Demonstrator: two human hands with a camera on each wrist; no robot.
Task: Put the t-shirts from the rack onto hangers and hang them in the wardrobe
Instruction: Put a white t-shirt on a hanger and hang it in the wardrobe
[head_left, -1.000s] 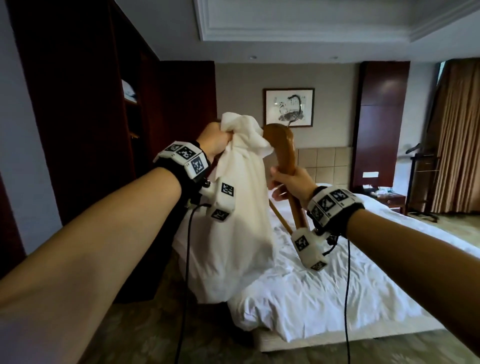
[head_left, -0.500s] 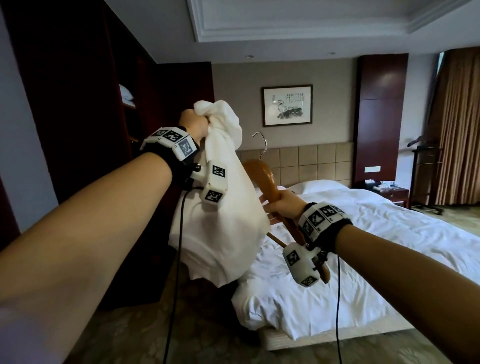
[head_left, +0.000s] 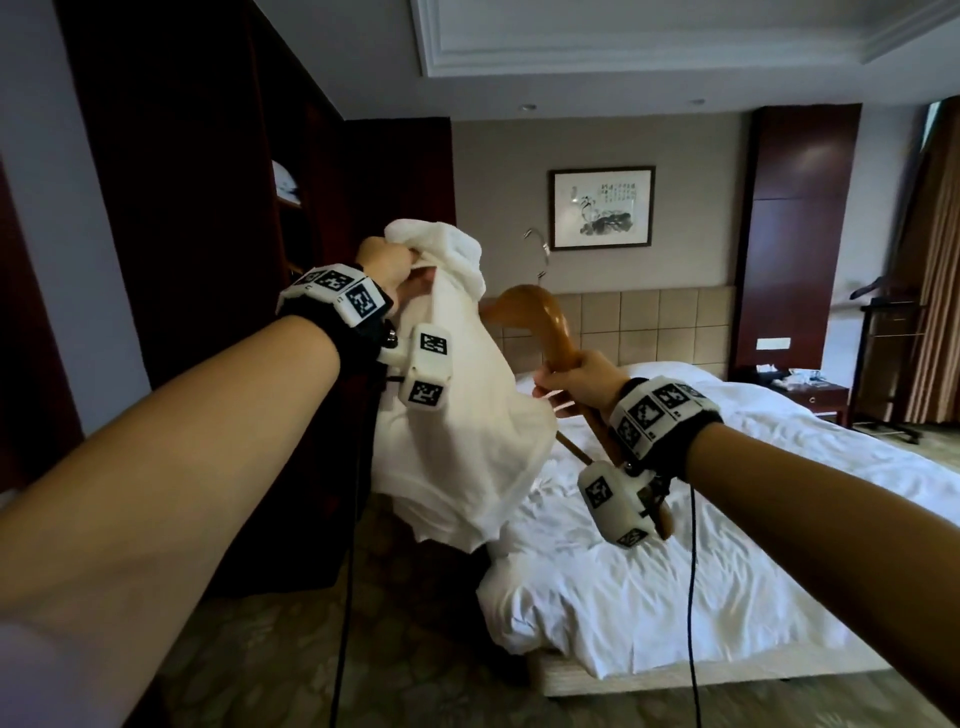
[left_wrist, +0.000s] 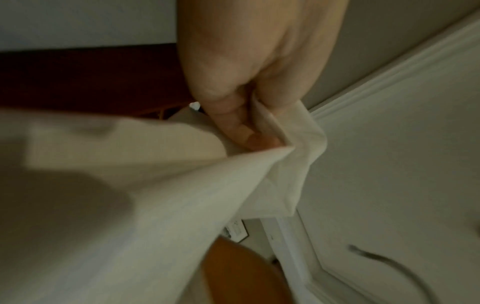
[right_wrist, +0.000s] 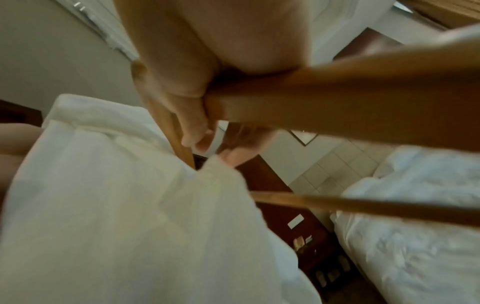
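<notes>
1. Behind, a white bed (head_left: 727, 519) is seen.
2. A white t-shirt (head_left: 457, 415) is bunched in the left hand (head_left: 384, 265), raised.
3. A wooden hanger (head_left: 550, 332) is gripped by the right hand (head_left: 587, 379), touching the shirt.

Both forearms bare. Left wrist (head_left: 337, 299), frame centre-left: black band, white blocks with black-and-white square markers, white camera pod below. Right wrist (head_left: 662, 415), centre-right: same kit. Thin black cable hangs from each.
</notes>
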